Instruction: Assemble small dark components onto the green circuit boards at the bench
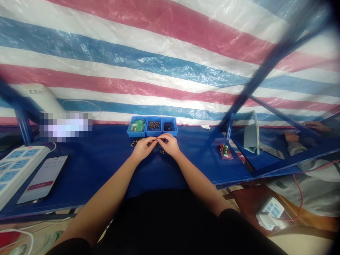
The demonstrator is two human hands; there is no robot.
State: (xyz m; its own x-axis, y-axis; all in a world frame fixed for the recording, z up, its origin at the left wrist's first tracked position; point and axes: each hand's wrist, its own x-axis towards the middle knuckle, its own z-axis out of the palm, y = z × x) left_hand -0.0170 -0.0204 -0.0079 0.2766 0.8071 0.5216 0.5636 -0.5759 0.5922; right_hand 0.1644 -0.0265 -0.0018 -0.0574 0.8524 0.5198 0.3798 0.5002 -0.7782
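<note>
My left hand (143, 148) and my right hand (169, 144) meet fingertip to fingertip over the blue table, just in front of three blue bins. Both are pinched closed; whatever sits between the fingers is too small to make out. The left bin (137, 134) holds green pieces in clear wrapping (138, 125). Small dark and brassy parts (154, 125) fill the middle bin (154, 134), and small black parts (169, 126) lie in the right bin (174, 133). Loose dark and brassy pieces (135, 142) lie on the table by my left hand, with a few more (162, 151) below my right.
A phone (44, 179) and a white power strip (23, 163) lie at the left. On the right are a small red and green box (225, 151), a slanted blue frame post (247, 85) and a tablet in a stand (251, 134). Another person's hands (291, 136) show beyond.
</note>
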